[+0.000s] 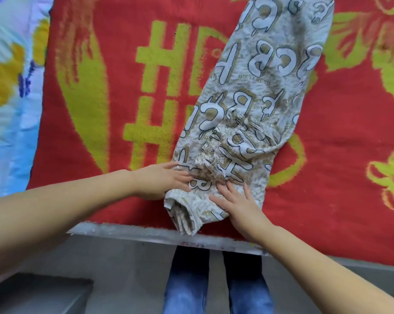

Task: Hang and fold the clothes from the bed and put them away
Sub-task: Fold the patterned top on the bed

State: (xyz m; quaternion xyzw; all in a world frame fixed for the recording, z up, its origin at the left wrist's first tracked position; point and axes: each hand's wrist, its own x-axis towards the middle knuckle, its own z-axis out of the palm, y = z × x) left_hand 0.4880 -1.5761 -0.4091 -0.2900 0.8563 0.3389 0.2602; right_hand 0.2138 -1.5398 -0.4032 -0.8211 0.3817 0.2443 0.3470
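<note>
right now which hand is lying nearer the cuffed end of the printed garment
The left hand. It presses flat on the garment just above the ribbed cuff at its left edge, while the right hand lies flat further right, across the fabric.

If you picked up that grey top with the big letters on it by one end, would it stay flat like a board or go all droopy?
Probably droopy. The grey lettered top already bunches into soft wrinkles near the left hand and right hand, so it looks floppy. It likely won't slide easily either, since the red blanket under it looks fuzzy.
</note>
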